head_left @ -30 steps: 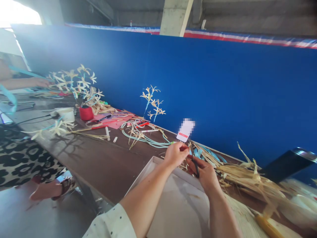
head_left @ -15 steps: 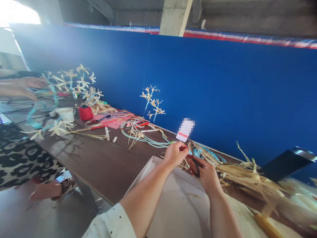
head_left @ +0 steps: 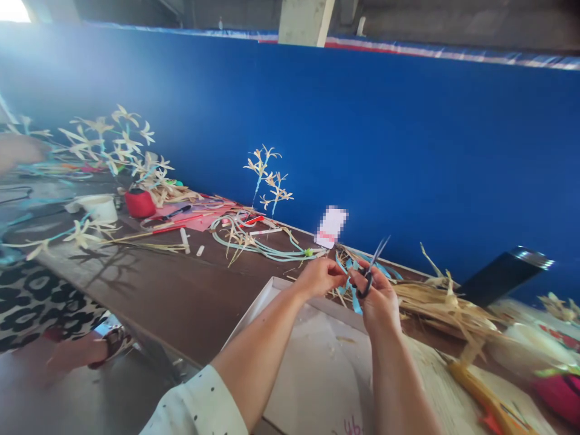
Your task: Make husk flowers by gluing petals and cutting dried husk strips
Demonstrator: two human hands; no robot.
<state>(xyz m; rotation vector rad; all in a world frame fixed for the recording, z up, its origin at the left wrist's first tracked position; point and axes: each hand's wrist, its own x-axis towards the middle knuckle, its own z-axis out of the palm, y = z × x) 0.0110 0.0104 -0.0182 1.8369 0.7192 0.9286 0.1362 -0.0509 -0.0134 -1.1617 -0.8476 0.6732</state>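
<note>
My right hand [head_left: 379, 296] is closed around small scissors [head_left: 366, 283] with dark handles, their blades tilted up and to the right. Close beside it, my left hand [head_left: 321, 277] has its fingertips pinched together. Whatever lies in that pinch is too small to make out. Both hands are over the far edge of a shallow white box [head_left: 312, 350]. Just beyond them are light-blue strips [head_left: 347, 261] and thin straw-coloured pieces. A phone with a blurred screen [head_left: 332, 226] leans near the blue wall.
Dried husks [head_left: 426, 305] and a dark tumbler [head_left: 502, 275] lie to the right, with a yellow-handled tool [head_left: 483, 393] nearer me. Leftward are pale-blue tubing [head_left: 272, 252], red thread [head_left: 139, 203], a white cup [head_left: 102, 208] and husk flowers [head_left: 129, 142]. Another person's blurred hand [head_left: 20, 150] shows far left.
The scissors have swung up, away from my left hand, so their blades point up and right. My left hand remains pinched. The whole view has shifted slightly to the right and down.
</note>
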